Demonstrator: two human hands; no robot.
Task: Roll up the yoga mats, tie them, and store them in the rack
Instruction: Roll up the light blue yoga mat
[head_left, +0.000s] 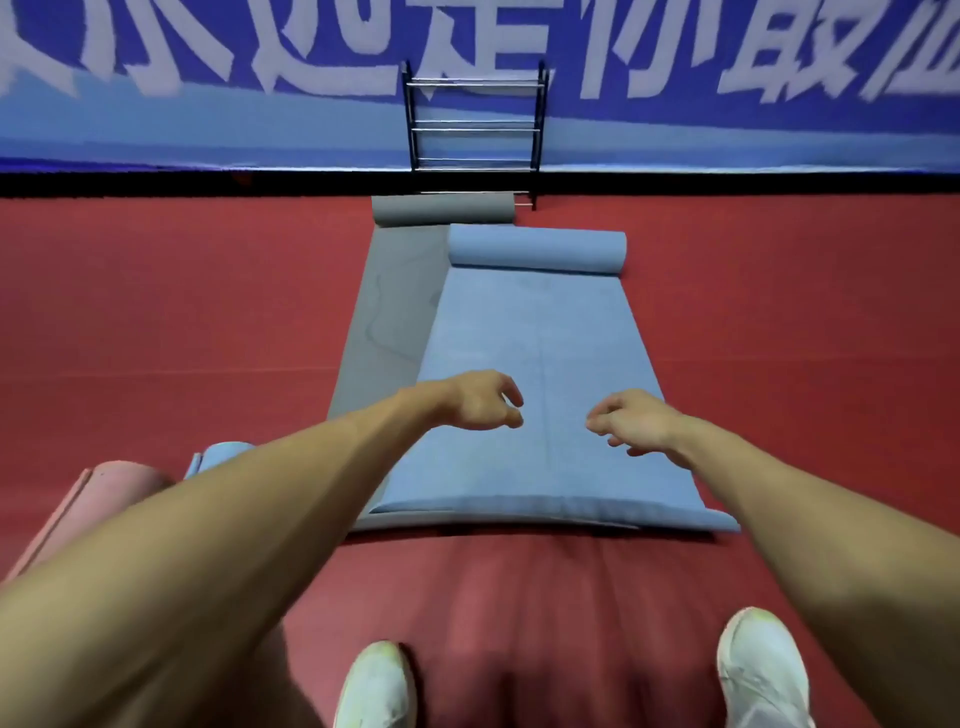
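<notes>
A blue yoga mat (540, 332) lies mostly flat on the red floor, its far end curled into a roll (537, 252). Under it and to the left lies a grey mat (387, 312), likewise rolled at its far end (444, 209). Behind them a black metal rack (475, 124) with bare chrome bars stands against the wall. My left hand (475, 402) and my right hand (631, 423) hover above the near part of the blue mat, fingers loosely curled, holding nothing.
A pink rolled mat (111, 488) and another light blue roll (223, 454) lie at the near left, partly behind my left arm. My two white shoes (376, 686) stand just short of the mats' near edge. A blue banner wall (208, 119) closes the far side.
</notes>
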